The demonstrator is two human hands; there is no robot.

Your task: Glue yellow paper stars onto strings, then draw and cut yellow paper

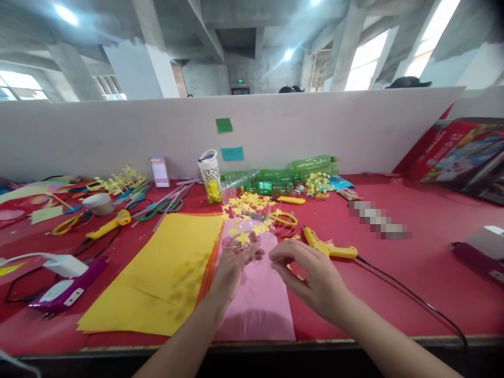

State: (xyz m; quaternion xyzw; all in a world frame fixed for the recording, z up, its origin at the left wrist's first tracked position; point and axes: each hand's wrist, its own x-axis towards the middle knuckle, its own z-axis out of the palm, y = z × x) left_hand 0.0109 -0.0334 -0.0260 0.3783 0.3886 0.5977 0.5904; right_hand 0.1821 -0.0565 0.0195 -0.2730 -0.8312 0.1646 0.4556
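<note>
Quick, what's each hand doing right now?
Left hand: seems closed on the yellow-star piece.
Right hand: fingers curled; can't tell if it pinches anything.

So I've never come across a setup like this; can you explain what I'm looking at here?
There is no machine here, just a person's two bare hands. The only picture comes from a camera worn on the head, looking forward and down.

On the red table lie yellow paper, a pink sheet and two yellow glue guns; green bottles lie along the back.

The left hand seems to hold a clear piece with yellow stars. The right hand is beside it, fingers curled; whether it holds anything is unclear.
</note>
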